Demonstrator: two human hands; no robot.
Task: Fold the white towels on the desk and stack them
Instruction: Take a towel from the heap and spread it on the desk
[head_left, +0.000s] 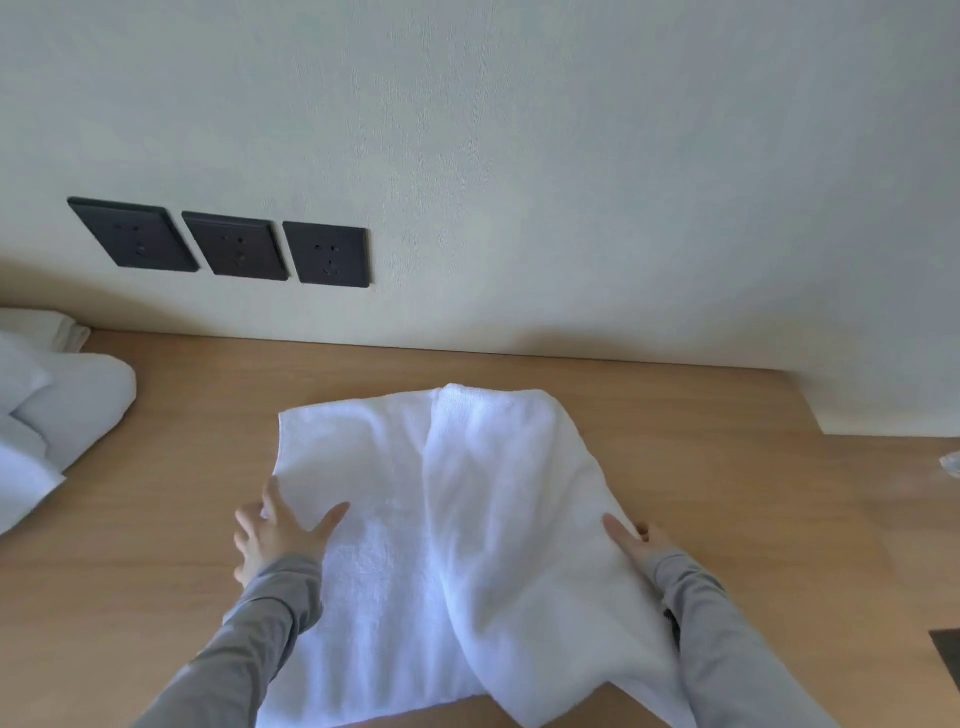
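A white towel (457, 519) lies spread on the wooden desk (727, 467) in front of me, with its right part folded over and bulging. My left hand (275, 535) grips the towel's left edge, thumb on top. My right hand (636, 543) holds the right edge, fingers partly hidden under the cloth. A heap of other white towels (57, 410) sits at the far left of the desk.
Three black wall sockets (228, 244) are set in the pale wall behind the desk. A small clear object (950, 462) shows at the right edge. A dark patch (948, 654) sits at the lower right corner.
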